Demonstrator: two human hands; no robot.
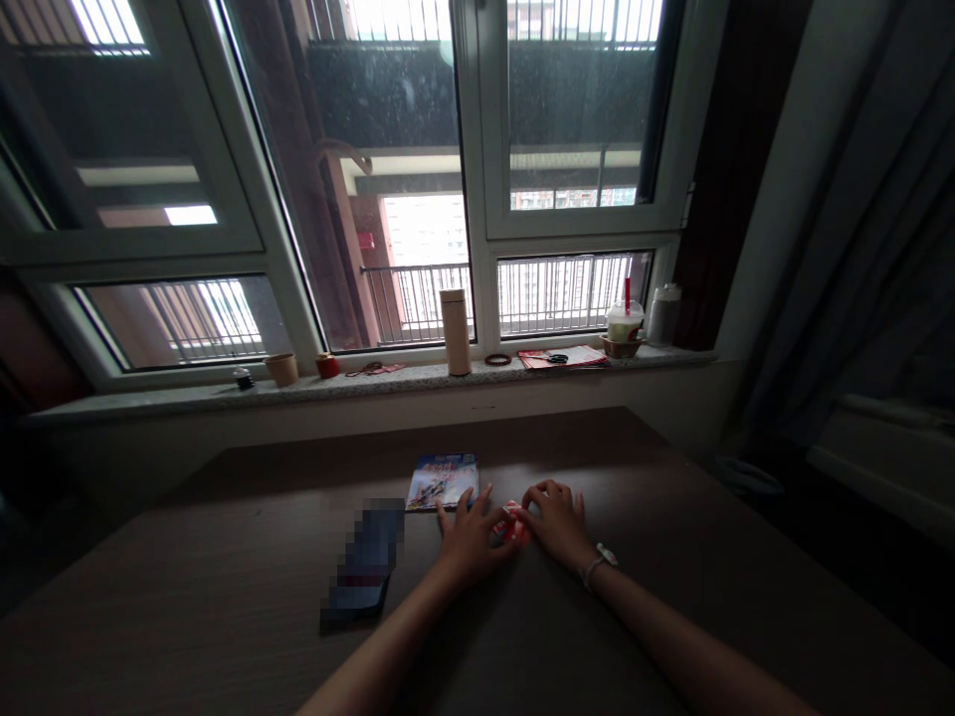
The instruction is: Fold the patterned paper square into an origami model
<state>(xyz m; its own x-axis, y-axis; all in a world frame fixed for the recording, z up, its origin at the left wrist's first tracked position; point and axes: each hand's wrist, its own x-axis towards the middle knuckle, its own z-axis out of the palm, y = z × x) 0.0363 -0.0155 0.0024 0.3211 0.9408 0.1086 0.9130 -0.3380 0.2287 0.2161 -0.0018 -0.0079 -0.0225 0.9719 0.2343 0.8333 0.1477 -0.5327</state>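
Both of my hands rest on the dark wooden table [224, 597] and meet over a small red and white folded piece [511, 521]. My left hand [470, 542] lies flat with fingers spread, its thumb side pressing on the piece. My right hand [556, 522] has its fingers curled and pinches the piece's right edge; a bracelet sits on that wrist. Most of the piece is hidden between the two hands.
A colourful booklet [444, 480] lies just beyond my left hand. A dark blurred flat object [365, 562] lies to the left. On the window sill [149, 396] stand a tall beige flask [456, 331], small cups, scissors on red paper [559, 357] and a drink cup [625, 323].
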